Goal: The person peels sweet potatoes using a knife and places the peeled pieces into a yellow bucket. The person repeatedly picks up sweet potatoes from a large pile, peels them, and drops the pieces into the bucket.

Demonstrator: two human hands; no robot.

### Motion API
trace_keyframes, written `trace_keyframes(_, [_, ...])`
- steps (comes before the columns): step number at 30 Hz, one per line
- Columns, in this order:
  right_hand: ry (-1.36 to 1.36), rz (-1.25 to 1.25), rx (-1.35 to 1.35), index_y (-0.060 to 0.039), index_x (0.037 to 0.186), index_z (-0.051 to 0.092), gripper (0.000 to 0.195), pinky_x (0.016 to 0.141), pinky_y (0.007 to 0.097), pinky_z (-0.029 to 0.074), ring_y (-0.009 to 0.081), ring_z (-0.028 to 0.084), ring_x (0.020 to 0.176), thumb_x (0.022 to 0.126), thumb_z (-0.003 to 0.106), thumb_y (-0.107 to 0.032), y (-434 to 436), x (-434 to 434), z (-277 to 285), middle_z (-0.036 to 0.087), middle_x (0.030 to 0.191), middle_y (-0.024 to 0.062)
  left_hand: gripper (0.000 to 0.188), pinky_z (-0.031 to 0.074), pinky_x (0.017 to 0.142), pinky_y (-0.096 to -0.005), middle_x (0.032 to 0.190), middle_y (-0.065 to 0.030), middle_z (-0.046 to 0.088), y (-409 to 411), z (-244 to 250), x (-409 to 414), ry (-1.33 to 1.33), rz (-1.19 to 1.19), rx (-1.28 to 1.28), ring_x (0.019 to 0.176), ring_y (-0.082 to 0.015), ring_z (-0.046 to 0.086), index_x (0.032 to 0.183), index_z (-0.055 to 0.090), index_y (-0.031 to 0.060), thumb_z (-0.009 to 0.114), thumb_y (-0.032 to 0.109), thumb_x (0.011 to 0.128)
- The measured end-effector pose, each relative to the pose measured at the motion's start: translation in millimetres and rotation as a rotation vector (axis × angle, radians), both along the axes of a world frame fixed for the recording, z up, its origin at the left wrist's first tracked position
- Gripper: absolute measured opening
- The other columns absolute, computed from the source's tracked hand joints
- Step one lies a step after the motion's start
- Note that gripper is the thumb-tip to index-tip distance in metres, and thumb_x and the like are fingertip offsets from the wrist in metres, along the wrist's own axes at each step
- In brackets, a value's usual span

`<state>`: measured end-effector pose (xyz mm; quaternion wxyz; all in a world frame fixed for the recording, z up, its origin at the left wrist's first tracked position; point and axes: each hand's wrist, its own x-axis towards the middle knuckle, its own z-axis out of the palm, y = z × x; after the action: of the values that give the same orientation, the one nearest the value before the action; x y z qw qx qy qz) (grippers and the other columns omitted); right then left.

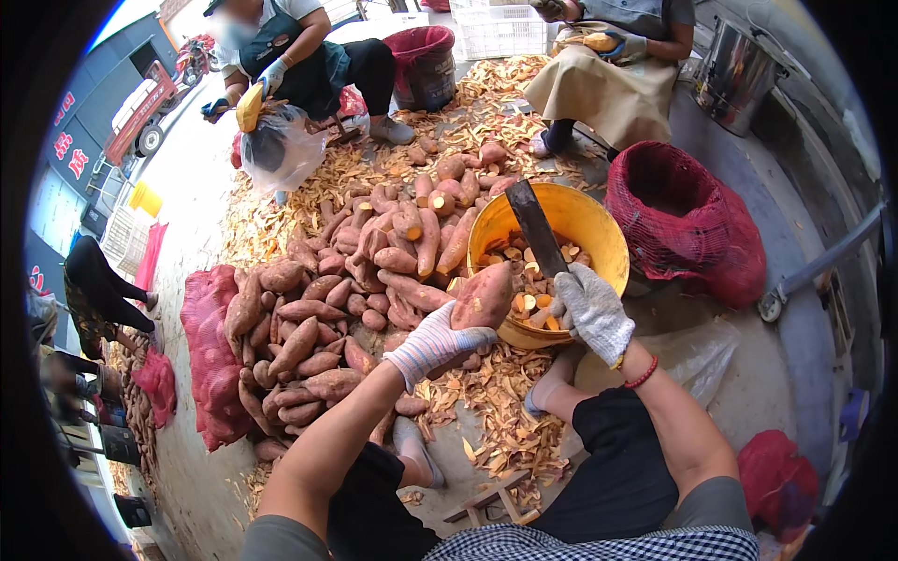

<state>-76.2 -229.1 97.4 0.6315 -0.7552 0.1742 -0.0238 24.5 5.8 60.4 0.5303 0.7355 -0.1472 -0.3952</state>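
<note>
A whole, unpeeled sweet potato (484, 296) is gripped in my left hand (438, 342), which wears a striped knit glove. In my right hand (595, 308), gloved in pale knit, is a broad dark knife blade (536, 228); its handle is hidden by the fingers. The blade slants up and to the left, apart from the sweet potato. Below both hands stands a yellow bucket (609, 235) with cut sweet potato ends (537, 303) inside. Left of the bucket a large pile of unpeeled sweet potatoes (337, 308) covers the floor, some with trimmed ends.
Peelings (501, 414) litter the floor around my feet. A full red mesh sack (212, 357) lies left of the pile; an open red mesh sack (684, 217) stands right of the bucket. Two seated people hold peeled sweet potatoes ahead. A metal drum (736, 77) stands far right.
</note>
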Motion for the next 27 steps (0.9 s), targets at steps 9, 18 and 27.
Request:
trace_keyframes(9, [-0.103,0.299,-0.809,-0.0083,0.096,0.056,0.022,0.063,0.0451,0.050,0.0345,0.062,0.080,0.097,0.045,-0.028,6.9,-15.3,-2.8,0.059,0.091,0.0169,0.075,0.047,0.085,-0.0297,0.105,-0.0096,0.064,-7.7,-11.3,1.7,-0.068,-0.022,0.078,0.094,-0.0161,0.059,0.116,0.054,-0.0032,0.082,0.044,0.065])
trace_keyframes(18, [0.170,0.369,-0.754,-0.0035,0.094,0.060,0.041,0.077,0.0493,0.049,0.0415,0.061,0.088,0.096,0.042,-0.040,6.5,6.0,-5.8,0.064,0.093,0.0221,0.068,0.048,0.081,-0.0299,0.099,-0.0083,0.065,-7.2,-27.1,5.6,-0.007,0.026,0.029,0.088,-0.0156,0.059,0.110,0.058,-0.0025,0.081,0.043,0.066])
trace_keyframes(27, [0.215,0.422,-0.640,-0.0042,0.096,0.065,0.047,0.079,0.0434,0.047,0.0380,0.060,0.092,0.096,0.040,-0.044,-3.2,23.4,-3.0,0.065,0.094,0.0201,0.060,0.048,0.079,-0.0289,0.095,-0.0056,0.065,-10.7,-14.8,6.9,-0.042,-0.033,0.122,0.087,-0.0144,0.059,0.112,0.061,0.0011,0.078,0.040,0.070])
